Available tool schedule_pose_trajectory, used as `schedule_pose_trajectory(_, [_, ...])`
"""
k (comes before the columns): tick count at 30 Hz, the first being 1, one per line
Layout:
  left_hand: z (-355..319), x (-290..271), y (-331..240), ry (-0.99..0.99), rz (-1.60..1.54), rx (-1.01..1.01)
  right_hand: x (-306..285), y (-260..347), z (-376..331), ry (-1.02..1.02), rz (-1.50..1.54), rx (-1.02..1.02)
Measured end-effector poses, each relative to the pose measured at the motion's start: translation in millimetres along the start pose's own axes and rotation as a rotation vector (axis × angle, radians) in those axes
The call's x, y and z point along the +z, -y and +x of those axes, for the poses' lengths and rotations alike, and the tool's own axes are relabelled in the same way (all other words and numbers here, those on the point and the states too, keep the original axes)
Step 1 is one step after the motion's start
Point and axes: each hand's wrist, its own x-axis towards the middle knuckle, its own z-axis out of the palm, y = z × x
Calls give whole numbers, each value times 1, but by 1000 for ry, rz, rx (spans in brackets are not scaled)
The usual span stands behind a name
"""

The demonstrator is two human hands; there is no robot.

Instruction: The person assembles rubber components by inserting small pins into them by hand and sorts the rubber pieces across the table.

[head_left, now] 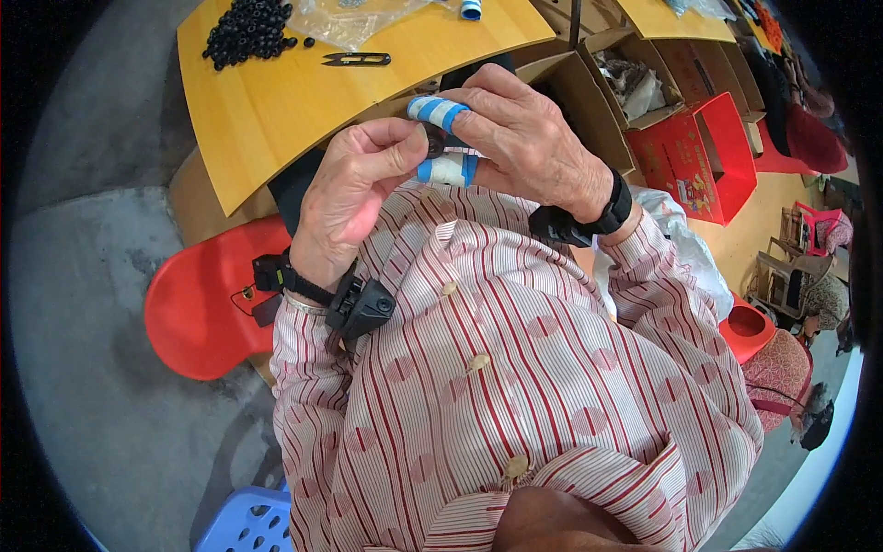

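Observation:
Close together at the table's near edge, my two hands meet over a small black round piece (435, 141). My left hand (354, 175) pinches it between thumb and forefinger. From the other side, the wrapped fingers of my right hand (533, 143) close on the same piece and partly cover it. Blue and white tape (438, 112) is wound round two of those fingers. Beyond my hands, on the yellow table (267, 120), lie a heap of similar small black pieces (246, 35) and black thread snips (356, 59).
A clear plastic bag (345, 23) and a blue-and-white tape roll (470, 9) lie on the table. To the right stand cardboard boxes (589, 110) and a red box (685, 156). A red chair (207, 299) is at the left, a blue plastic stool (246, 523) below it.

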Motion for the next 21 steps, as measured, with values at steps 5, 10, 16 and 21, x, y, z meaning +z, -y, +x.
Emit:
schedule_pose_trajectory(5, [5, -7, 6, 12, -21, -39, 0, -1, 0, 4, -12, -17])
schedule_pose_trajectory(10, [6, -9, 7, 28, -17, -94, 0, -5, 1, 23, 20, -52])
schedule_pose_trajectory(16, [5, -6, 11, -70, -80, -79, 4, -4, 0, -11, 17, -44])
schedule_pose_trajectory(21, [3, -9, 13, -144, -100, -71, 11, -3, -1, -52, 4, -45])
